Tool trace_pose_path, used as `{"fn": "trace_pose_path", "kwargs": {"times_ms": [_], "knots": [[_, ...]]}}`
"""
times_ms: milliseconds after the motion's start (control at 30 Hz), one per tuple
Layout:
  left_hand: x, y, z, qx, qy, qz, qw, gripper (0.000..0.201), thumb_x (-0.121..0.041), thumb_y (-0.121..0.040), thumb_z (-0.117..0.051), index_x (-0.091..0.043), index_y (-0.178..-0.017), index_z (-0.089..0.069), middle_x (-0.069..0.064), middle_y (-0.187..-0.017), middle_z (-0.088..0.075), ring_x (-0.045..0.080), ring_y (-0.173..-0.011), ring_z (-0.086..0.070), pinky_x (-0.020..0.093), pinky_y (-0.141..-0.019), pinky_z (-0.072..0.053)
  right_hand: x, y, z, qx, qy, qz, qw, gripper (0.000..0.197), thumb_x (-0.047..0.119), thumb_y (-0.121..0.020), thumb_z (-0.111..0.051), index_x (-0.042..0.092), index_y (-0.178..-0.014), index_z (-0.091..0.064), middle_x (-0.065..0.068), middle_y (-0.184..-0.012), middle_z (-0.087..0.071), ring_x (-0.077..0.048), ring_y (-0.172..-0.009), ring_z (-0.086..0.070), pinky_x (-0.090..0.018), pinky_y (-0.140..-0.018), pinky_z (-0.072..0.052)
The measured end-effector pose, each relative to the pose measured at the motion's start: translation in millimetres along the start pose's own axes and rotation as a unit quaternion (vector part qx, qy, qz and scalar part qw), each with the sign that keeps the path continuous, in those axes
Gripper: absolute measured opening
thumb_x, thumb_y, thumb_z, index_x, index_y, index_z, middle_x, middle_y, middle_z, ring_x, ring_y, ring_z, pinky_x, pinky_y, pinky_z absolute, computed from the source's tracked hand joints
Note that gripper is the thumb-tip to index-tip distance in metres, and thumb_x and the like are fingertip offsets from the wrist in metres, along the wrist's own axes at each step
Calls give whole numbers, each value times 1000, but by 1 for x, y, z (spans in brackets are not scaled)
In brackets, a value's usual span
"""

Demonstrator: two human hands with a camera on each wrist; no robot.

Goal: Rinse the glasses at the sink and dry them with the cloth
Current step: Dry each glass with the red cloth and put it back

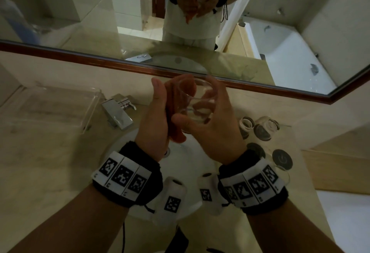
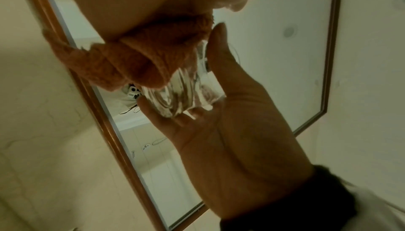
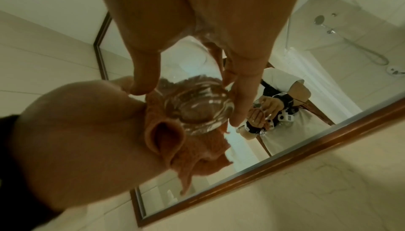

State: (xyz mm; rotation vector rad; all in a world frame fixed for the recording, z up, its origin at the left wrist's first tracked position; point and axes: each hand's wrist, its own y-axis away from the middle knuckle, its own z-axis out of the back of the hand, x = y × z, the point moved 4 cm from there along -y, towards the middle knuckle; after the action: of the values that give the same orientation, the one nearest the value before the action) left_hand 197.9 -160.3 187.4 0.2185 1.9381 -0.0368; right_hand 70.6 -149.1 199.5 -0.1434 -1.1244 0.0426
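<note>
I hold a clear glass (image 1: pixel 193 102) up over the white sink (image 1: pixel 192 164), in front of the big mirror (image 1: pixel 260 32). My right hand (image 1: pixel 212 132) has its fingers and thumb bent round the glass, near its thick bottom. The open top of the glass points away from me, toward the mirror.

My left hand (image 1: pixel 154 116) holds the orange cloth (image 1: pixel 176 112) against the left side of the glass. The cloth is bunched up between my palm and the glass, and one end hangs down below my hand. From the right wrist view, the cloth (image 3: pixel 186 148) sits under and behind the glass (image 3: pixel 195 103). I cannot tell how tightly my left fingers bend round the cloth.

The shiny tap (image 1: pixel 118 112) stands to the left of the sink. More glasses (image 1: pixel 258 127) sit on the counter to the right. A clear tray (image 1: pixel 88 110) sits on the left side.
</note>
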Motion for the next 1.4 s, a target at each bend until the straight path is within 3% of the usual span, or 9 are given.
{"fn": "trace_pose_path", "kwargs": {"times_ms": [100, 267, 467, 667, 800, 933, 1067, 1267, 1400], "knots": [[-3, 1, -2, -13, 18, -6, 1000, 77, -72, -90, -17, -23, -118, -68, 13, -106, -75, 43, -100, -67, 51, -79, -51, 1, -1, -8, 54, -39, 23, 998, 115, 74, -66, -72, 30, -155, -12, -1, -147, -42, -19, -128, -56, -46, -103, -52], [-7, -4, 3, -6, 69, -4, 998, 78, -64, -95, -12, -13, -128, -61, 14, -115, -73, 35, -111, -68, 51, -92, -56, 4, 4, -11, 145, -172, 28, 974, 98, 41, -90, -57, 20, -159, 10, 0, -163, -27, -20, -147, -39, -56, -114, -41], [-9, -4, 2, 31, 26, -38, 998, 80, -63, -95, -7, -15, -138, -54, 12, -122, -71, 32, -115, -67, 52, -92, -55, 10, 1, 9, 39, -77, 48, 995, 66, 25, -83, -80, 15, -138, -45, 20, -123, -61, -4, -119, -64, -29, -93, -59], [-8, 1, -4, 44, -53, -41, 997, 77, -74, -82, -10, -36, -123, -63, -2, -98, -76, 16, -79, -71, 29, -54, -52, 4, 3, 0, -22, -47, 31, 998, 87, 60, -64, -77, 30, -132, -33, 6, -130, -49, -14, -114, -63, -43, -87, -61], [-9, -1, -3, 40, 2, -45, 998, 78, -68, -92, -7, -23, -128, -60, 4, -109, -75, 23, -100, -73, 36, -74, -58, 2, 2, -12, 60, -70, 34, 995, 103, 85, -74, -54, 41, -153, -3, -5, -159, -24, -29, -143, -41, -55, -111, -44], [-8, -3, 3, 31, 50, -38, 998, 83, -62, -96, -4, -8, -140, -50, 11, -119, -71, 27, -109, -69, 45, -86, -58, 2, 2, -6, 115, -94, 35, 988, 99, 43, -92, -60, 18, -160, 7, 1, -161, -34, -21, -148, -37, -57, -116, -36], [-11, 0, 4, 37, 12, -41, 998, 83, -65, -93, -7, -13, -143, -49, 9, -124, -70, 29, -113, -68, 46, -85, -58, 11, 2, 12, 43, -74, 32, 996, 76, 16, -83, -81, 13, -147, -40, 10, -134, -59, -11, -126, -61, -32, -100, -56], [-13, 8, -3, 63, -41, -49, 996, 89, -88, -71, -32, -28, -129, -59, 6, -123, -71, 27, -117, -66, 53, -96, -52, 13, 0, 11, -67, 11, 51, 996, 91, 56, -56, -87, 20, -132, -52, 3, -122, -59, -12, -107, -65, -36, -86, -61], [-9, 9, -4, 40, -13, -43, 998, 79, -68, -87, -15, -17, -130, -57, 10, -119, -72, 28, -113, -68, 46, -91, -56, 8, 1, -3, 6, 1, 33, 999, 107, 87, -59, -65, 33, -143, -25, -8, -141, -42, -25, -121, -58, -46, -96, -57]]}}
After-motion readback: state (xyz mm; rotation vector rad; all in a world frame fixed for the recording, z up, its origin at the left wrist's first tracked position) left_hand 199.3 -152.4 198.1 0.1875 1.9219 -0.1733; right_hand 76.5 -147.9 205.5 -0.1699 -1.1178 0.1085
